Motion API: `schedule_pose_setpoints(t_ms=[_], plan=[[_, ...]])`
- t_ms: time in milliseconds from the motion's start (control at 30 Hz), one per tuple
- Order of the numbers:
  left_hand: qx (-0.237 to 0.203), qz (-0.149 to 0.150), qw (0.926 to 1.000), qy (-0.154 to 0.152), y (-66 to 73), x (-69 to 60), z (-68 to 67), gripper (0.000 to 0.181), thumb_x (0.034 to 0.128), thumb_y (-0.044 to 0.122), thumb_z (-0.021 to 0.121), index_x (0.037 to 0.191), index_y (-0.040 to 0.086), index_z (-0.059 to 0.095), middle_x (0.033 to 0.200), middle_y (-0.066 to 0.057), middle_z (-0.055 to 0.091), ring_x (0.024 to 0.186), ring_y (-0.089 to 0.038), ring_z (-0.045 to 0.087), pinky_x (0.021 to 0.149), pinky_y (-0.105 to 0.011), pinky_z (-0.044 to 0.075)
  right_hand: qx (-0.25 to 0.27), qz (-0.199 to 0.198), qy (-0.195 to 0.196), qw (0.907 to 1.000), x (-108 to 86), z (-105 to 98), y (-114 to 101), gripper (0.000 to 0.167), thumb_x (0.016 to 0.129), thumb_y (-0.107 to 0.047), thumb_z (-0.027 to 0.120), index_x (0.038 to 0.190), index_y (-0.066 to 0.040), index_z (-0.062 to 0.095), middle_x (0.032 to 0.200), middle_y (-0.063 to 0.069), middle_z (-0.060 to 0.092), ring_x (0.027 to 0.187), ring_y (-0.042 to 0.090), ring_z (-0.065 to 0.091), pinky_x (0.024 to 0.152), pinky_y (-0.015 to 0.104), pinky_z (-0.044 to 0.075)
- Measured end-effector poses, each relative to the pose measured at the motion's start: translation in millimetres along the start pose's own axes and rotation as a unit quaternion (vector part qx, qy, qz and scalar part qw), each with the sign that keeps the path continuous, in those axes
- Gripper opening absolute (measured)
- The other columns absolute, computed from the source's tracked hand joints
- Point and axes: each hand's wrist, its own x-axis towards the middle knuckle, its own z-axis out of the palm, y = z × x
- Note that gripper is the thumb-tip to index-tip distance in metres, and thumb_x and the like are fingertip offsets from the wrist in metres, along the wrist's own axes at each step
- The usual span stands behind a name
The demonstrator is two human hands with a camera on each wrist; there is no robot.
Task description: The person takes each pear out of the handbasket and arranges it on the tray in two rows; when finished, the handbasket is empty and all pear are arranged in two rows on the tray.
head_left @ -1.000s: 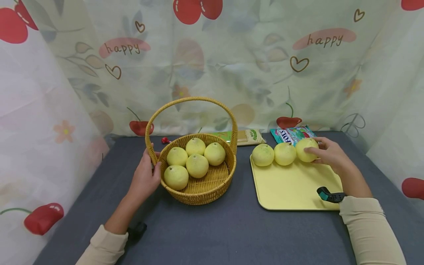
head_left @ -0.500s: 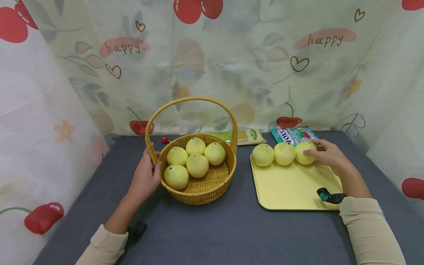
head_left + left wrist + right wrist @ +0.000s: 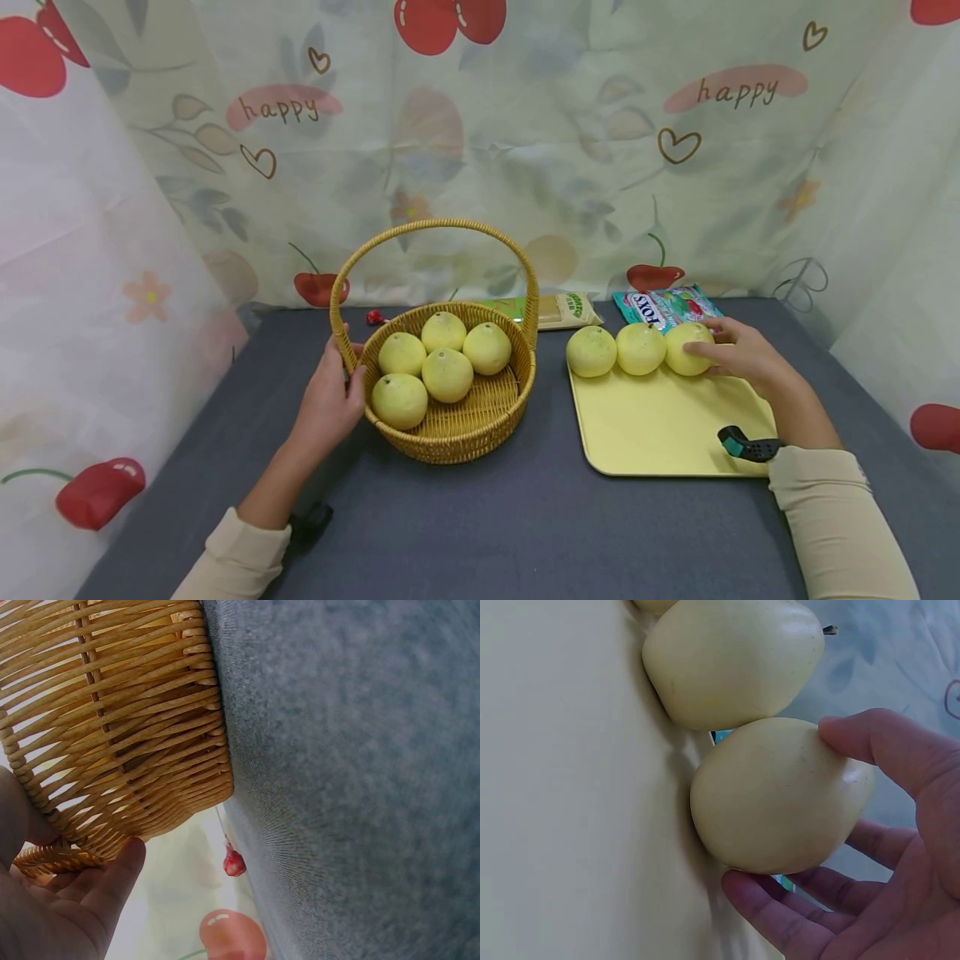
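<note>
My left hand [image 3: 330,396] grips the wicker basket [image 3: 450,450] at its left rim, by the foot of the arched handle. The left wrist view shows the thumb and fingers of that hand [image 3: 71,904] about the woven edge [image 3: 127,735]. Several yellow-green pears [image 3: 447,376] lie inside, with bare wicker at the front right. On the yellow tray [image 3: 675,429], my right hand [image 3: 750,354] holds the rightmost pear [image 3: 686,348] of a row along the back edge. Up close, the thumb is on one side of this pear [image 3: 780,799] and the fingers on the other; it touches the neighbouring pear [image 3: 731,660].
Behind the tray lies a blue FOX'S candy bag [image 3: 667,307]. A green and tan packet [image 3: 558,311] lies behind the basket, and a small red wrapped lollipop [image 3: 375,317] is at its back left. A printed curtain [image 3: 480,167] closes off the back of the grey table [image 3: 480,533].
My right hand has lowered its pear and moved it slightly left against the row. The two other tray pears have shifted a little left. My left hand and the basket stay in place.
</note>
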Motion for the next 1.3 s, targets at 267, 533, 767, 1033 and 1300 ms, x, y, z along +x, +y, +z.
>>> schedule_pose_setpoints(t_ms=[267,533,767,1033,1300], plan=[[0.000,0.002,1.0000,0.000,0.1,0.2,-0.2,0.066,0.1013,0.001,0.051,0.157,-0.001,0.018,0.129,-0.025,0.054,0.112,-0.038,0.056,0.087,-0.055,0.048,-0.006,-0.002,-0.004,1.0000,-0.7,-0.9,-0.4,0.088,0.098,-0.040,0.064,0.153,0.011,0.019,0.146,0.038,0.029,0.119,0.042,0.049,0.089,0.045,0.053],[-0.003,0.005,1.0000,0.001,0.7,-0.1,-0.5,0.065,0.1011,0.001,0.051,0.157,-0.002,0.018,0.130,-0.027,0.053,0.112,-0.039,0.056,0.086,-0.055,0.048,-0.033,-0.003,0.001,0.9994,-2.7,-0.4,-5.4,0.088,0.097,-0.043,0.066,0.154,0.008,0.022,0.146,0.037,0.030,0.122,0.044,0.045,0.095,0.053,0.048],[-0.001,0.002,1.0000,0.000,1.7,0.2,-0.8,0.064,0.1011,0.002,0.051,0.156,-0.003,0.019,0.131,-0.026,0.053,0.113,-0.039,0.056,0.087,-0.055,0.047,-0.049,-0.006,0.001,0.9988,-5.6,-1.3,-10.7,0.088,0.097,-0.044,0.066,0.154,0.008,0.023,0.148,0.040,0.025,0.132,0.051,0.034,0.096,0.056,0.046],[0.000,-0.001,1.0000,-0.002,1.2,0.2,-0.3,0.064,0.1013,0.002,0.051,0.156,-0.004,0.019,0.130,-0.025,0.054,0.113,-0.039,0.056,0.088,-0.055,0.047,-0.079,-0.028,0.017,0.9963,-10.2,-7.6,-20.8,0.085,0.099,-0.047,0.060,0.155,0.006,0.024,0.149,0.038,0.029,0.136,0.054,0.029,0.100,0.066,0.035],[0.001,0.006,1.0000,0.003,-0.1,-0.5,0.4,0.064,0.1011,0.001,0.051,0.156,-0.004,0.019,0.130,-0.025,0.054,0.111,-0.039,0.057,0.086,-0.055,0.048,-0.062,-0.093,0.042,0.9928,-22.8,2.7,-57.7,0.070,0.099,-0.041,0.063,0.150,0.002,0.039,0.149,0.028,0.037,0.133,0.049,0.040,0.100,0.062,0.037]])
